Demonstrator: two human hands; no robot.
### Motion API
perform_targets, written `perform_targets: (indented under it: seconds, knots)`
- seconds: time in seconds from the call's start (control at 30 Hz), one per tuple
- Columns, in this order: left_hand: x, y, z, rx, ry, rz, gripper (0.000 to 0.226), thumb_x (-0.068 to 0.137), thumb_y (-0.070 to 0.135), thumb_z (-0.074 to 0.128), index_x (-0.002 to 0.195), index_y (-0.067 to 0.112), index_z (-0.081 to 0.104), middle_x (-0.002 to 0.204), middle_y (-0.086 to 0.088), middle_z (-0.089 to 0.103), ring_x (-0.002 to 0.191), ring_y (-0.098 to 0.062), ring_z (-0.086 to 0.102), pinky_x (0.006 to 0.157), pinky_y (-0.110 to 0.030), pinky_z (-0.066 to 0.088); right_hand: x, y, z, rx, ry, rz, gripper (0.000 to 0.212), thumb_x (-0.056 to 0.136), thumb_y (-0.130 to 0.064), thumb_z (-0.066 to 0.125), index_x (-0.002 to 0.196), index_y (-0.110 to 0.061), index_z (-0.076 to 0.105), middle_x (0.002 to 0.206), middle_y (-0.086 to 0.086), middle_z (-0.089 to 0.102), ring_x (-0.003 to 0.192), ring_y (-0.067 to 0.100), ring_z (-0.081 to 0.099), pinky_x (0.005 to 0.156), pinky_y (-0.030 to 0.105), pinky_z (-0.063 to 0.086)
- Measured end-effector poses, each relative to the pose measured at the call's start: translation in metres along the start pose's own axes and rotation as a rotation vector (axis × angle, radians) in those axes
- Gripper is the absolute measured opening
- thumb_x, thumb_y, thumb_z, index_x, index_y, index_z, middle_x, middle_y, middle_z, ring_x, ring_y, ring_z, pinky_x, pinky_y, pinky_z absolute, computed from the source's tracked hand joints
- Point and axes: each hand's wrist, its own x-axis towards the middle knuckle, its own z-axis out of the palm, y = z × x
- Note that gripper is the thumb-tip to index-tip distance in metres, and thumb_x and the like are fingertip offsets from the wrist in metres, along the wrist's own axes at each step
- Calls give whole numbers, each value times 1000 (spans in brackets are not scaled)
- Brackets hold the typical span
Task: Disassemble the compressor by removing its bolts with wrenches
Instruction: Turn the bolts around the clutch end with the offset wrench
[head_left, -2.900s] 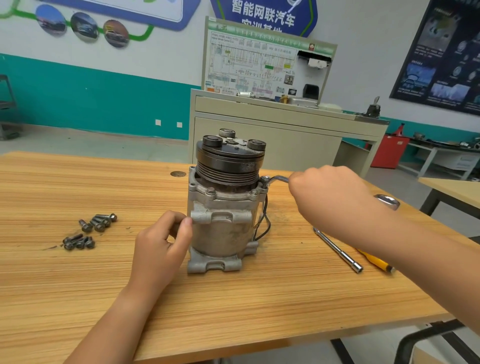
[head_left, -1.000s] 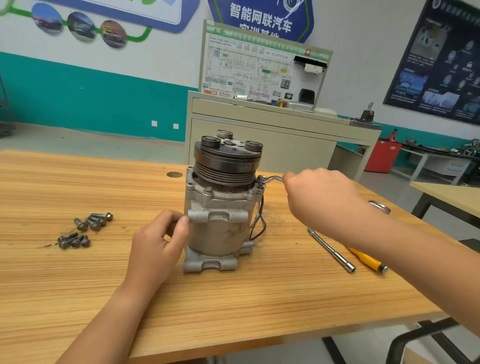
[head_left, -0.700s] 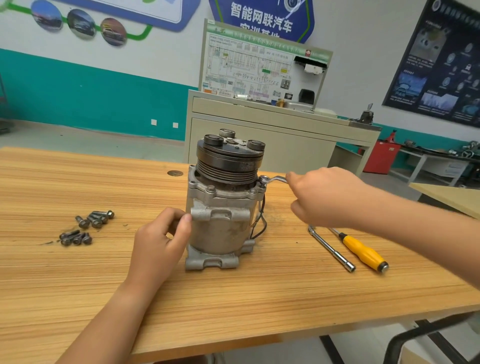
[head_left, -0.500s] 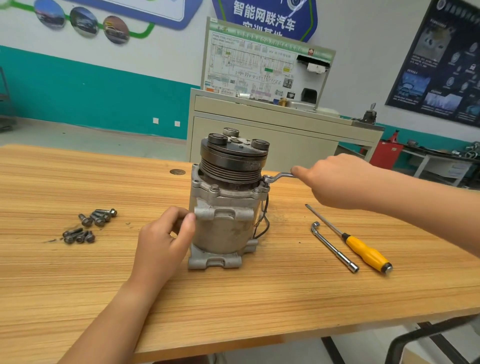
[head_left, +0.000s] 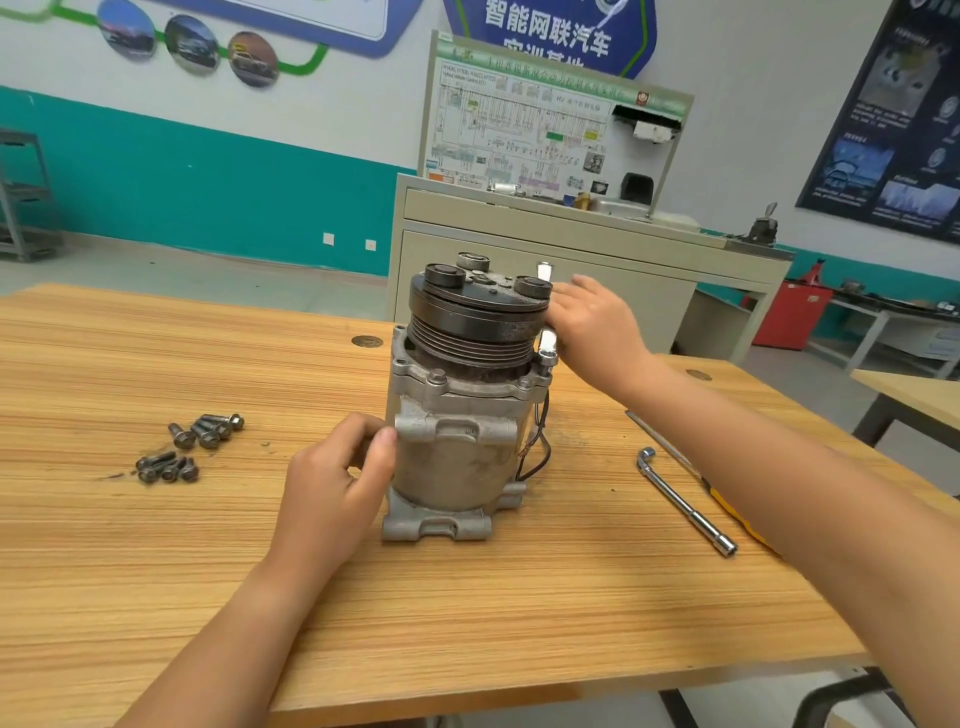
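Compressor: the compressor (head_left: 457, 415) stands upright on the wooden counter (head_left: 467, 623) between the two hands, with its black pulley on top.
Left hand: the left hand (head_left: 337, 467) grips the left side of the housing, its thumb pressed against a cast lug and its fingers curled around the body.
Right hand: the right hand (head_left: 592, 327) is against the right side of the pulley. It appears to be closed around a wrench (head_left: 548, 340), though motion blur hides the exact finger hold.
Wrench: it stands nearly upright. One bright end shows above the right hand's fingers, and the other sits just below the thumb on a flange bolt (head_left: 545, 358).
Loose bolts: a cluster of loose bolts (head_left: 192, 447) lies on the counter, well left of the left hand.
Other tools: an L-shaped socket wrench (head_left: 685, 501) lies on the counter just left of the right forearm. A yellow-handled screwdriver (head_left: 727, 509) beside it is mostly hidden under that forearm.
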Motion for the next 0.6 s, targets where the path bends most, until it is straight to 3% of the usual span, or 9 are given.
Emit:
perform_targets:
  seconds: [0.1, 0.17, 0.23, 0.3, 0.37, 0.43, 0.5, 0.6]
  knots:
    - [0, 1, 0, -2, -6, -10, 22, 80, 46, 37, 69, 33, 50, 67, 9, 61, 58, -4, 54, 54, -14, 37, -6, 0, -2, 65, -8, 54, 31, 62, 21, 63, 86, 5, 70, 80, 17, 71, 73, 31, 69, 70, 44, 54]
    - [0, 1, -1, -1, -16, -10, 22, 81, 46, 36, 70, 33, 50, 70, 15, 62, 57, 0, 54, 54, -11, 37, -14, 2, -14, 104, -23, 205, 31, 77, 15, 56, 106, 6, 65, 81, 19, 70, 72, 32, 67, 61, 39, 53]
    - [0, 0, -1, -4, -21, -12, 22, 81, 46, 36, 70, 33, 50, 68, 18, 61, 57, 1, 54, 54, -10, 37, -22, 3, -33, 70, -101, 388, 42, 91, 0, 48, 132, 4, 44, 68, 16, 62, 59, 29, 57, 48, 31, 38]
    - [0, 1, 0, -3, -17, -18, 22, 80, 45, 36, 69, 33, 50, 66, 19, 60, 59, 1, 54, 55, -9, 37, -31, 0, -50, -26, -201, 468, 53, 94, -8, 42, 143, -1, 23, 52, 3, 40, 46, 21, 38, 47, 28, 26]
    - [0, 1, 0, -1, -14, -26, 22, 80, 45, 36, 68, 33, 50, 65, 19, 60, 59, 0, 54, 55, -9, 36, -38, -9, -68, -79, -315, 485, 57, 93, -7, 39, 146, -7, 17, 51, -2, 31, 45, 18, 30, 46, 29, 23]
    - [0, 2, 0, 1, -15, -28, 22, 80, 45, 36, 68, 33, 49, 65, 20, 60, 60, 0, 55, 55, -8, 36, -41, -20, -81, -88, -446, 463, 57, 90, -5, 37, 144, -14, 20, 57, -3, 34, 52, 20, 34, 49, 30, 26]
    - [0, 2, 0, 0, -19, -29, 22, 80, 46, 37, 68, 33, 50, 65, 20, 61, 61, 0, 55, 56, -8, 37, -42, -28, -87, -77, -547, 424, 53, 89, -6, 36, 140, -16, 26, 62, -4, 35, 62, 23, 38, 51, 30, 28]
    - [0, 2, -1, -7, -22, -39, 23, 79, 47, 37, 68, 32, 51, 64, 19, 61, 60, -1, 55, 55, -10, 37, -40, -34, -93, -62, -632, 406, 40, 88, -7, 35, 128, -14, 41, 60, -4, 31, 59, 20, 36, 43, 27, 22]
